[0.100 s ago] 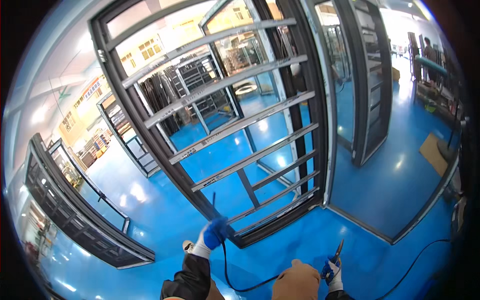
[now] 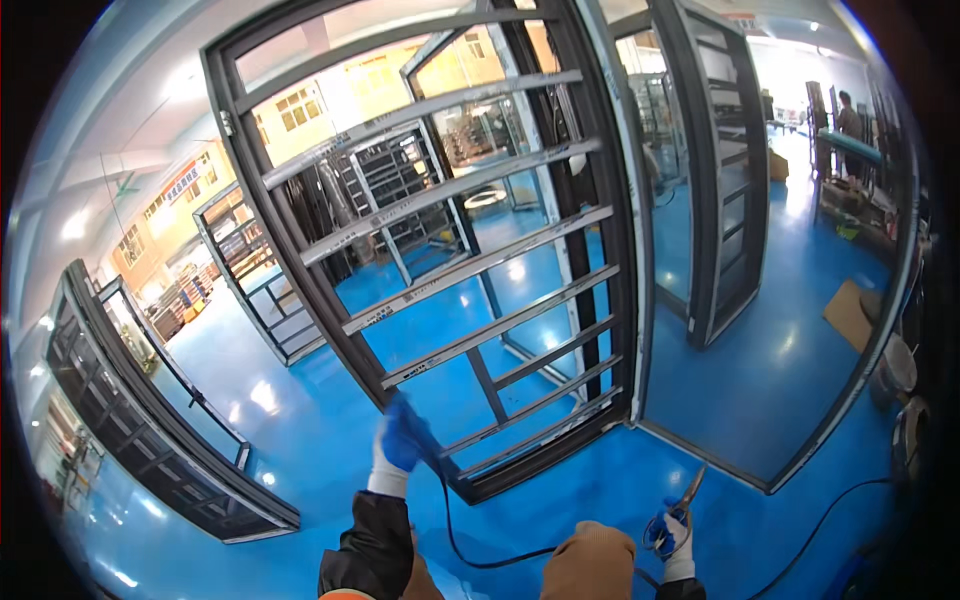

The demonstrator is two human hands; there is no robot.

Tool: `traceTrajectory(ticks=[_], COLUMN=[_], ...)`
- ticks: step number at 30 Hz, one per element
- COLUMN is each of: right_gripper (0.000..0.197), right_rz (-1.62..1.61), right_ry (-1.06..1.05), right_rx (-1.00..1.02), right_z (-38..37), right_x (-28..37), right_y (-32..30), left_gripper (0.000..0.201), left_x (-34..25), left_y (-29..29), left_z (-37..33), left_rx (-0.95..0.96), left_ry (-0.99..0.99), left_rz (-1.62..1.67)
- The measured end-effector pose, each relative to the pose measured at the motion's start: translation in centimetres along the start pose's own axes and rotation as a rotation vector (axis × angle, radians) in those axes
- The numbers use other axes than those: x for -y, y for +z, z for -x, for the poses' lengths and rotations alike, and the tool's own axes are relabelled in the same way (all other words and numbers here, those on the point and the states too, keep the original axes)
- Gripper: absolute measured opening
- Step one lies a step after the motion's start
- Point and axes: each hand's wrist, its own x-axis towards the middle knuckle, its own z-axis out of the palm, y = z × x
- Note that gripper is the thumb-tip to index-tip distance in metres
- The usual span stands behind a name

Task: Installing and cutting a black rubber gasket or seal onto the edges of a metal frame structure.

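A dark barred frame point(image 2: 190, 455) is seen at left on the blue floor point(image 2: 340, 470). A black cable point(image 2: 490, 566) is held in the blurred, gloved left hand point(image 2: 402, 435), raised beside the lower left edge of 1 large barred frame point(image 2: 470, 271) at center; contact there cannot be told. At right, scissors point(image 2: 692, 487) are gripped, tips up, in the gloved right hand point(image 2: 668, 533), well apart from the left.
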Motion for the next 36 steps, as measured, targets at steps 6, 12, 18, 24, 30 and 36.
traceTrajectory(ticks=[6, 12, 18, 24, 30, 36], right_gripper=[0.052, 0.052, 0.056, 0.046, 0.042, 0.068], right_rz=[-0.021, 0.463, 0.6, 1.086, 1.03, 1.569], right_ry=[-0.286, 0.123, 0.274, 0.297, 0.423, 0.109], right_rx=[0.384, 0.657, 0.855, 0.72, 0.864, 0.908], right_z=[11.1, 10.7, 4.2, -0.5, -1.7, -8.9], right_x=[15.7, 14.2, 5.4, 0.4, 4.6, 1.6], right_y=[14.1, 25.8, 31.5, 28.2, 28.9, 27.5], left_gripper=[0.021, 0.019, 0.016, 0.027, 0.036, 0.052], left_x=[-4.0, 3.5, 15.2, 19.8, 20.4, 16.1], left_y=[3.0, 1.9, -12.1, -9.8, -6.5, -1.3], left_z=[1.4, 3.2, 3.8, 8.2, 6.7, 3.1], left_rx=[-0.463, -0.451, -0.367, -0.408, -0.313, -0.193], left_ry=[0.555, 0.279, -0.364, -0.641, -0.592, -0.36], left_rz=[0.268, -0.149, -0.345, -0.374, -0.35, -0.449])
